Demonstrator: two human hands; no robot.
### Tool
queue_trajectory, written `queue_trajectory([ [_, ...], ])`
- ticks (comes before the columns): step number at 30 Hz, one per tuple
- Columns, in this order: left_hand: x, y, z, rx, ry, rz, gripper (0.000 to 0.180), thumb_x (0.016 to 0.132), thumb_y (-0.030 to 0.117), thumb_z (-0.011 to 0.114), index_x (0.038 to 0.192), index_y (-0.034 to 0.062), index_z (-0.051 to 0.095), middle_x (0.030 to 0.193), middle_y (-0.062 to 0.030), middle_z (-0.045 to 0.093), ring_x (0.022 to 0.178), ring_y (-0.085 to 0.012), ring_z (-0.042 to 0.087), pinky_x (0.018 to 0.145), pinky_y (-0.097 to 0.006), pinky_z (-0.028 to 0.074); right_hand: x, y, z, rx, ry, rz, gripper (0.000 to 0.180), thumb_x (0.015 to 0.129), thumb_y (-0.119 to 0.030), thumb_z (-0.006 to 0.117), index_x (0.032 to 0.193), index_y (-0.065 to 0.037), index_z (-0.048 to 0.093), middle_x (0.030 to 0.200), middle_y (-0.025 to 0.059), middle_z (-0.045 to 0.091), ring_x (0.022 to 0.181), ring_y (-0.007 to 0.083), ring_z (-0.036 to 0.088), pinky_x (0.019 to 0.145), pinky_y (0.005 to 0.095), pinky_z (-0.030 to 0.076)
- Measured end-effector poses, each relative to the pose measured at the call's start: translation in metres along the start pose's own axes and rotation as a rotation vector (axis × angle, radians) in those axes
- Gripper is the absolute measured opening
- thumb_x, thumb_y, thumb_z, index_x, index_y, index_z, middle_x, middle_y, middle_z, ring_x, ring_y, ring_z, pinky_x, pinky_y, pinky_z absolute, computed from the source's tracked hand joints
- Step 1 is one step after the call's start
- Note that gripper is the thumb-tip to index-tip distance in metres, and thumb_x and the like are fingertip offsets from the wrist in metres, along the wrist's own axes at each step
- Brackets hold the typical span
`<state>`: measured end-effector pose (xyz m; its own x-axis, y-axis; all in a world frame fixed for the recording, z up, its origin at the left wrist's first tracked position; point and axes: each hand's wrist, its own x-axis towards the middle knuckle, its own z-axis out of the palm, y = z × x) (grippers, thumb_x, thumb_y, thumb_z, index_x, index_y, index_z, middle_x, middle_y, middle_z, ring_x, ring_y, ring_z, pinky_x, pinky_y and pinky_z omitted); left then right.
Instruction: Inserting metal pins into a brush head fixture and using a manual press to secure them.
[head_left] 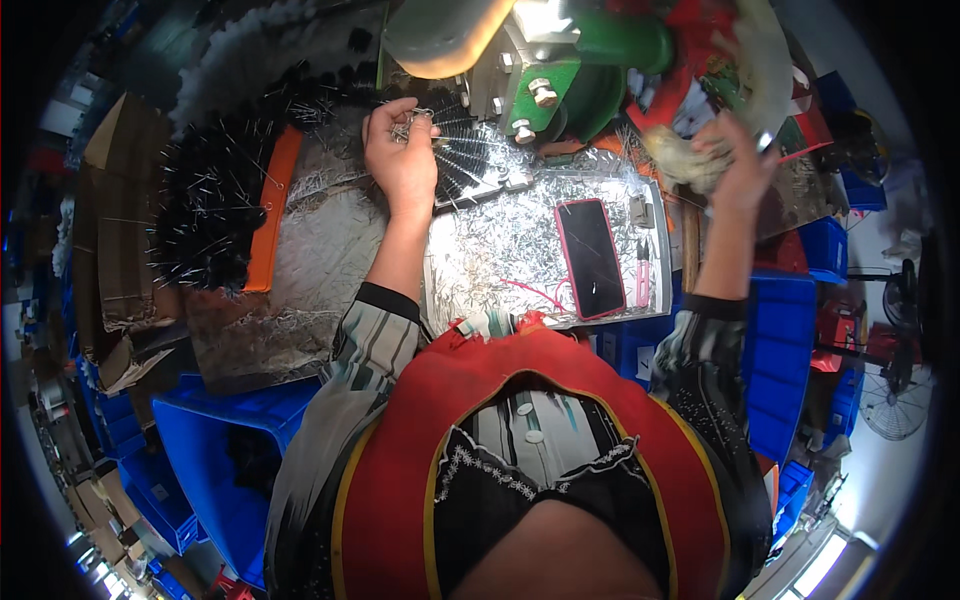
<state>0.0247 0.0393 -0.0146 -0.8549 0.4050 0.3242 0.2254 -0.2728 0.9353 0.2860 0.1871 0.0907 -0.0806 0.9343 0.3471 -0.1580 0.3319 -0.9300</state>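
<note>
My left hand is closed on the looped wire ends of several thin black-bristled wire brushes, which fan out to its right beside the green machine. My right hand is smeared by motion at the machine's right side, close to a pale cloth-like bundle; whether it grips that bundle is unclear. Below the machine lies a light tray strewn with short wire bits. On it rest a phone in a pink-red case and a pair of pink-handled snips.
A heap of black wire brushes lies at the left behind an orange strip. Further left stands a cardboard box. Blue bins flank me: one at lower left, another at right. A standing fan is at far right.
</note>
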Motion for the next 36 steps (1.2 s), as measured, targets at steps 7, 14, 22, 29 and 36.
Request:
queue_trajectory([
  [7, -0.001, -0.005, -0.001, 0.000, 0.003, -0.005, 0.018, 0.075, -0.009, 0.054, 0.092, -0.0020, 0.057, 0.090, -0.0068, 0.045, 0.066, -0.0134, 0.057, 0.061, -0.023, 0.052, -0.016, 0.063, -0.018, 0.158, -0.072, -0.055, 0.010, 0.076, -0.003, 0.058, 0.074, 0.006, 0.058, 0.072, 0.0107, 0.059, 0.074, 0.0202, 0.060, 0.065, 0.0270, 0.047],
  [14, -0.003, 0.006, -0.014, -0.233, 0.058, -0.073, 0.017, 0.077, -0.009, 0.054, 0.093, -0.0025, 0.054, 0.088, -0.0069, 0.050, 0.067, -0.0139, 0.058, 0.063, -0.024, 0.050, -0.067, 0.074, -0.022, -0.536, -0.095, 0.192, 0.029, 0.073, -0.019, 0.071, 0.086, 0.002, 0.056, 0.084, 0.0111, 0.061, 0.076, 0.0146, 0.059, 0.071, 0.0301, 0.047],
  [22, -0.026, 0.020, -0.032, -0.264, 0.037, -0.100, 0.020, 0.078, -0.006, 0.060, 0.096, -0.0015, 0.053, 0.082, -0.0058, 0.055, 0.068, -0.0128, 0.058, 0.062, -0.023, 0.048, -0.138, 0.014, 0.127, -0.561, -0.745, -0.781, 0.023, 0.059, -0.017, 0.071, 0.064, -0.001, 0.055, 0.088, 0.0166, 0.055, 0.085, 0.0323, 0.053, 0.076, 0.0403, 0.043],
  [29, -0.049, 0.061, -0.069, -0.346, 0.070, -0.134, 0.019, 0.076, -0.009, 0.057, 0.094, -0.0010, 0.054, 0.086, -0.0063, 0.055, 0.070, -0.0126, 0.060, 0.063, -0.021, 0.049, -0.171, 0.033, 0.180, -0.680, -1.126, -0.657, 0.010, 0.057, -0.014, 0.063, 0.059, -0.006, 0.058, 0.072, 0.0111, 0.056, 0.076, 0.0287, 0.055, 0.068, 0.0388, 0.042],
  [36, -0.059, 0.105, -0.193, -0.200, 0.526, 0.146, 0.019, 0.080, -0.006, 0.055, 0.096, 0.0036, 0.054, 0.095, -0.0072, 0.056, 0.088, -0.0138, 0.054, 0.075, -0.026, 0.047, -0.207, 0.038, 0.209, -0.459, -1.379, -0.841, 0.007, 0.058, -0.014, 0.060, 0.058, -0.007, 0.058, 0.078, 0.0070, 0.057, 0.081, 0.0259, 0.054, 0.069, 0.0368, 0.043],
])
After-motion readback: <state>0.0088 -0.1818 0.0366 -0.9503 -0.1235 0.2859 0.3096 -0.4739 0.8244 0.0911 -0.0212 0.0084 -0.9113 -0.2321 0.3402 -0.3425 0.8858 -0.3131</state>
